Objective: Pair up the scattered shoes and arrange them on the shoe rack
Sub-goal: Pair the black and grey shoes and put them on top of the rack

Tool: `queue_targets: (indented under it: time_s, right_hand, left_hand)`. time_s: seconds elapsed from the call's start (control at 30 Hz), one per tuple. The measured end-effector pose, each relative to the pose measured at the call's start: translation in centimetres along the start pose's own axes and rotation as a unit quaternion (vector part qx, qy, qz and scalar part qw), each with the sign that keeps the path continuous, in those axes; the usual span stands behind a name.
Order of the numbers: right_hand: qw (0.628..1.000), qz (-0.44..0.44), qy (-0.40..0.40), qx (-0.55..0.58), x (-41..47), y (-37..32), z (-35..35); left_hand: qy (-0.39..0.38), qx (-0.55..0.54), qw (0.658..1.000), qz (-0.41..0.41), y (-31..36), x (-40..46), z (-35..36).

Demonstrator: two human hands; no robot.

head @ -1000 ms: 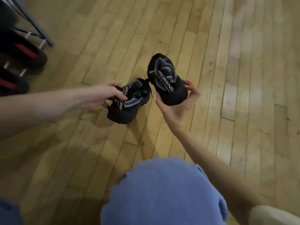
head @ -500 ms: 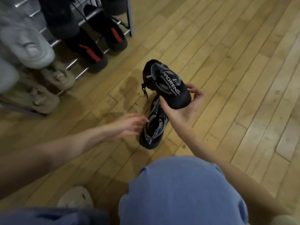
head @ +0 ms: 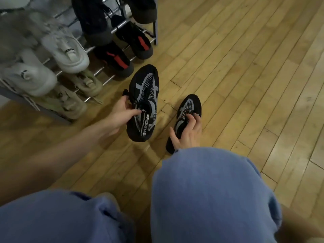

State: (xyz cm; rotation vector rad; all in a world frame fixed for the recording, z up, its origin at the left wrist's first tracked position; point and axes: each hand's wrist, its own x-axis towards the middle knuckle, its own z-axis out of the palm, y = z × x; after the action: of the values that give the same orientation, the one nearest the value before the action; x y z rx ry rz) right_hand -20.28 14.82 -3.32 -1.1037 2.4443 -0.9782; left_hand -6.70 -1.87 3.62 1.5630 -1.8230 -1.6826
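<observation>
While one black shoe (head: 144,104) is pinched at its lace by the left hand (head: 121,114), toe aimed at the nearby rack (head: 122,23), its mate (head: 188,113) is gripped on the floor by the right hand (head: 188,133), farther off.

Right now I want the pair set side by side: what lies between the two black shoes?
Only bare wooden floor separates the left-hand shoe from the right-hand shoe, per the head view.
</observation>
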Motion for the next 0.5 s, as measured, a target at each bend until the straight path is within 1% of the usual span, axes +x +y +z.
queue_targets:
  time_s: [0.03,0.07,0.1,0.17,0.23,0.3,0.33,0.43,0.5]
  right_hand:
    - [0.994,0.075,-0.039,-0.067,0.1,0.2,0.6]
    - [0.979,0.137,-0.093,-0.117,0.2,0.3,1.1]
    - [0.963,0.182,-0.136,-0.143,0.5,0.3,1.4]
    - [0.944,0.248,-0.168,-0.137,1.2,0.1,2.0]
    - [0.937,0.294,-0.161,-0.099,1.9,-0.2,2.3]
    - [0.941,0.304,-0.142,-0.042,2.7,-0.5,2.2]
    - [0.945,0.303,-0.126,0.004,3.3,-0.7,1.9]
    - [0.943,0.277,-0.051,0.179,6.6,-2.4,0.0]
    - [0.942,0.228,0.010,0.245,8.9,-4.6,-1.8]
  left_hand:
    - [0.006,0.028,0.999,0.018,0.0,-0.3,-0.4]
    - [0.009,0.048,0.998,0.030,0.0,-0.6,-0.8]
    - [0.009,0.055,0.998,0.037,0.0,-0.8,-1.2]
    - [0.007,0.051,0.998,0.046,0.2,-1.2,-2.0]
    - [0.009,0.043,0.997,0.059,0.8,-1.6,-2.6]
    - [0.017,0.039,0.996,0.077,1.8,-2.2,-3.1]
    - [0.022,0.038,0.995,0.089,2.5,-2.5,-3.4]
    - [0.032,0.041,0.990,0.127,4.8,-3.3,-4.6]
    - [0.035,0.035,0.986,0.162,6.5,-3.9,-5.5]
